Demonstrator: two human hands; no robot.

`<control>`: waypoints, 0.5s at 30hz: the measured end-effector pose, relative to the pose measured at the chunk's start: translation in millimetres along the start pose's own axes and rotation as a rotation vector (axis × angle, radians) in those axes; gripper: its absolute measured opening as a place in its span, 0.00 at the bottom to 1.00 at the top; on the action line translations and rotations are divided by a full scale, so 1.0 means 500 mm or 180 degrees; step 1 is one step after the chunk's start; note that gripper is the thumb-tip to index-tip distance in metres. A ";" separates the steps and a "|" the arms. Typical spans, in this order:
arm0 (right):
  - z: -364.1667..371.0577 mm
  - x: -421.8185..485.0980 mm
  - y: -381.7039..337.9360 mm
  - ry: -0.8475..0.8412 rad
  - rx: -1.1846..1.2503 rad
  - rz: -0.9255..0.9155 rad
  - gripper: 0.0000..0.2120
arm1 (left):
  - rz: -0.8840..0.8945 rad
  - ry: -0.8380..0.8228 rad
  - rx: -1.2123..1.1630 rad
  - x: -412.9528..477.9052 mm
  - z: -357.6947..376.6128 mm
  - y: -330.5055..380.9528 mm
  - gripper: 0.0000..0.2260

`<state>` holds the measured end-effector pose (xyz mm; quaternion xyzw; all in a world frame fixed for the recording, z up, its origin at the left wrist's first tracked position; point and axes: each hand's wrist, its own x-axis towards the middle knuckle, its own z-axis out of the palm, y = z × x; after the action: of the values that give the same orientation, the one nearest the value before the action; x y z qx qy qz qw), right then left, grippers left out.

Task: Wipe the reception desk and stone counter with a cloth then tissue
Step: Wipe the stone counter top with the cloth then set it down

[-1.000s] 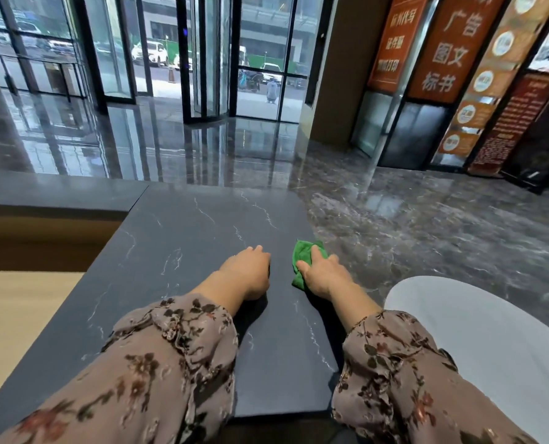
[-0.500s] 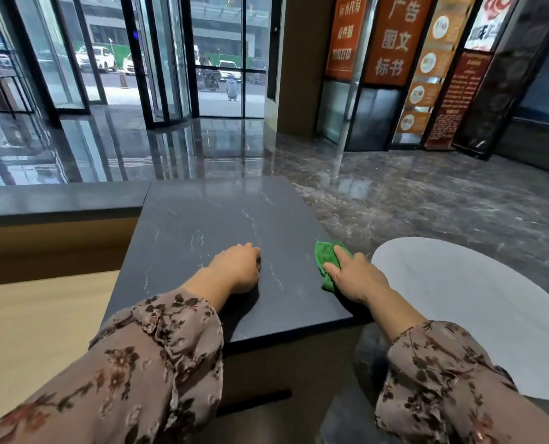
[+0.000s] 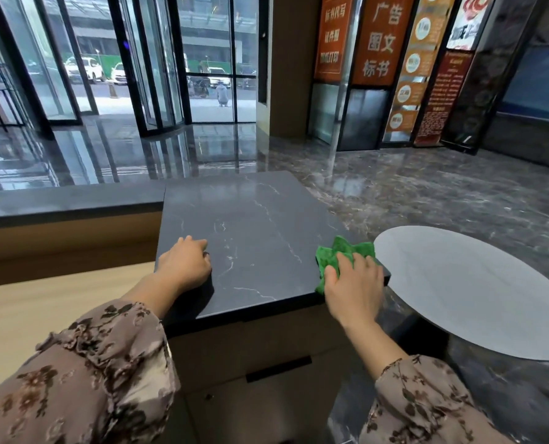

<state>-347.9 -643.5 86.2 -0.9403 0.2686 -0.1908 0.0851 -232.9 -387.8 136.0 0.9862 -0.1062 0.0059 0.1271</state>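
Pressing down with fairly straight, slightly spread fingers, the right hand (image 3: 355, 283) is pinning a crumpled bright green microfibre cloth (image 3: 351, 247) flat rather than pinching it, the thumb lying along the cloth's left side. That cloth is sitting at the near right corner of the dark grey, white-veined stone counter (image 3: 254, 219), its folds fanning out beyond the fingertips and one flap trailing down beside the thumb towards the counter's near edge. The left hand (image 3: 185, 264) is resting on the same slab close to its left edge, well apart from the cloth, fingers curled under and holding nothing. Both forearms are reaching out of loose brown floral sleeves (image 3: 84, 373). A pale wooden desk surface (image 3: 26, 309) is lying lower on the left, backed by a long dark ledge (image 3: 68, 200) that is meeting the counter's far left corner. Below the counter's near edge a tan cabinet front is showing a slim black handle (image 3: 278, 368). Just beside the counter's right edge a round white tabletop (image 3: 468, 290) is sitting lower down. Glossy dark marble flooring (image 3: 427, 193) is stretching away towards tall black-framed glass doors (image 3: 158, 59), and orange signboards with pale characters (image 3: 379, 40) are standing along the right wall.
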 end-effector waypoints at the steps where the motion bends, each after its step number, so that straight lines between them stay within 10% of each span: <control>1: 0.003 -0.019 -0.022 0.0099 0.0095 -0.0017 0.26 | -0.0075 0.0000 -0.0053 -0.003 -0.001 -0.012 0.17; 15: 0.015 -0.196 -0.280 0.0210 0.0624 -0.0904 0.21 | -0.1124 0.0253 -0.2062 -0.060 -0.024 -0.117 0.07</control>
<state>-355.5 -472.8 85.4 -0.9492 0.1157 -0.2570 0.1398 -249.8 -323.3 132.1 0.8969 0.0742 -0.0117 0.4358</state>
